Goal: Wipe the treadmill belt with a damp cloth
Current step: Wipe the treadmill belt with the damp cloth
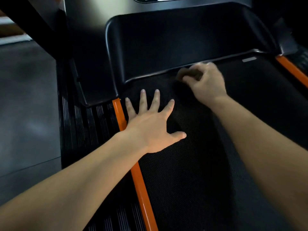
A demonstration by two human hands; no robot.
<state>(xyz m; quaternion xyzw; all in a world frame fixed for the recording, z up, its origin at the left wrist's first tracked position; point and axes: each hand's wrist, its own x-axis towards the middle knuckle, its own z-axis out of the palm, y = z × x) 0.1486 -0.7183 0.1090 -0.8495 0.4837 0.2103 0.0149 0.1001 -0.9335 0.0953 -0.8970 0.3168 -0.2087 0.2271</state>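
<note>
The black textured treadmill belt (191, 172) fills the middle of the view. My left hand (153, 125) lies flat on its left part, fingers spread, holding nothing. My right hand (206, 82) is blurred at the belt's front end, just below the motor cover, with fingers curled around a dark cloth (185, 84). The cloth is hard to tell from the belt and mostly hidden under the fingers.
The black motor cover (175, 45) rises right ahead of my right hand. Orange strips run along the belt's left edge (138, 174) and right edge (293, 70). A ribbed black side rail (90, 127) lies left, with grey floor (28, 105) beyond it.
</note>
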